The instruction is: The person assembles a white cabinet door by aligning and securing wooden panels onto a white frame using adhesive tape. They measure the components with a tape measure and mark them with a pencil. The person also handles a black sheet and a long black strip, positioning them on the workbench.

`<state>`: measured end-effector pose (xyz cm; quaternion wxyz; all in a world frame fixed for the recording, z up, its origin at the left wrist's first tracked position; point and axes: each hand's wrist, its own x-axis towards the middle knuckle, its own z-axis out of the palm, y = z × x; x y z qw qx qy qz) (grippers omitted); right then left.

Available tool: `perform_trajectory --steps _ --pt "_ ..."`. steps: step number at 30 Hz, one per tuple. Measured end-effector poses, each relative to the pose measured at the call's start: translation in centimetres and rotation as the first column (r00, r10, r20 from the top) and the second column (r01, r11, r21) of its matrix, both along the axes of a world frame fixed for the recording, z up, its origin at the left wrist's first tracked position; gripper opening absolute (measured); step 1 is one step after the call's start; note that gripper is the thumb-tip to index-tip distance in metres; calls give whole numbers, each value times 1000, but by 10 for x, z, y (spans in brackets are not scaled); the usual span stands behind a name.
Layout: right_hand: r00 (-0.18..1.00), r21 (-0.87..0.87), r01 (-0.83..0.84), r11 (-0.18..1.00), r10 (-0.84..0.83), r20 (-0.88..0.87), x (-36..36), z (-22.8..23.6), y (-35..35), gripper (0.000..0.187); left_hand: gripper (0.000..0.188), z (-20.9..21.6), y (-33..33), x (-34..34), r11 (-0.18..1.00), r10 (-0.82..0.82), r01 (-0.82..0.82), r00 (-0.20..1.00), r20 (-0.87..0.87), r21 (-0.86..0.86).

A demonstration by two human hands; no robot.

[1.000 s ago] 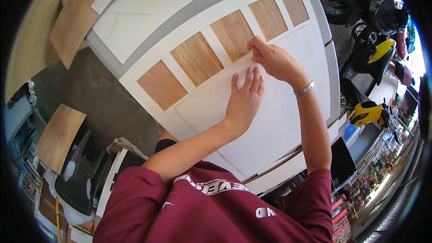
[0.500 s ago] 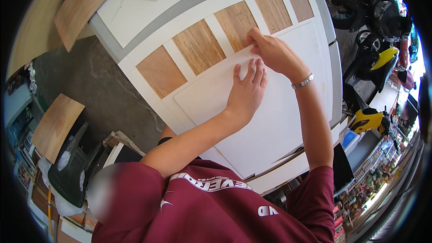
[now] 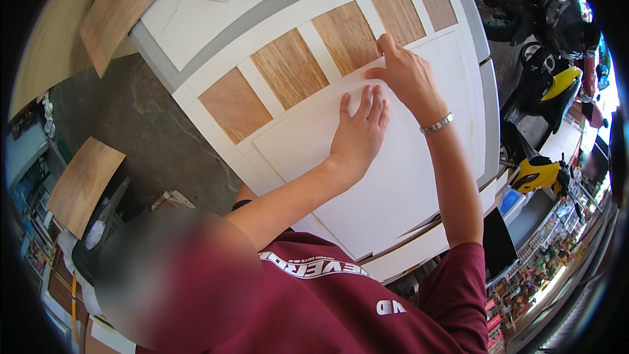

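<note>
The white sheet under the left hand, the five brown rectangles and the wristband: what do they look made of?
White sheet: probably card or thin painted board, matt; its surface looks smooth and grainless.
Brown rectangles: probably wood or veneer, seemingly unvarnished; streaky grain shows.
Wristband: likely polished metal; its silvery links shine.

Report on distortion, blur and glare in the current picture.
Head view: gray table curves, corners black; head view: round blur over part of the burgundy shirt; head view: glare whitens the upper-right edge; head view: left hand and right hand fairly crisp.
</note>
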<state>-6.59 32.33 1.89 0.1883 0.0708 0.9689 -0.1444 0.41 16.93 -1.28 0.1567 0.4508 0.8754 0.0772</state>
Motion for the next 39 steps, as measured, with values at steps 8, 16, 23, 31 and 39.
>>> perform_trajectory --steps 8,16,23,31,39 --pt "873 -30 -163 986 130 -469 54 -24 7 29 63 10 -1 -6 996 -42 51 991 123 -70" --pt "876 -77 -224 972 166 -453 50 -23 -2 29 64 13 -1 -11 983 -96 115 987 132 -142" --pt "904 -136 -207 969 136 -405 49 -23 6 27 54 8 1 -7 994 -72 81 989 126 -71" --pt "905 -131 -172 976 104 -412 44 -23 3 25 52 3 -8 -12 998 -39 47 989 146 -52" --pt "879 -163 -152 975 58 -474 60 -39 26 37 79 -21 -3 0 992 -62 65 998 31 -111"
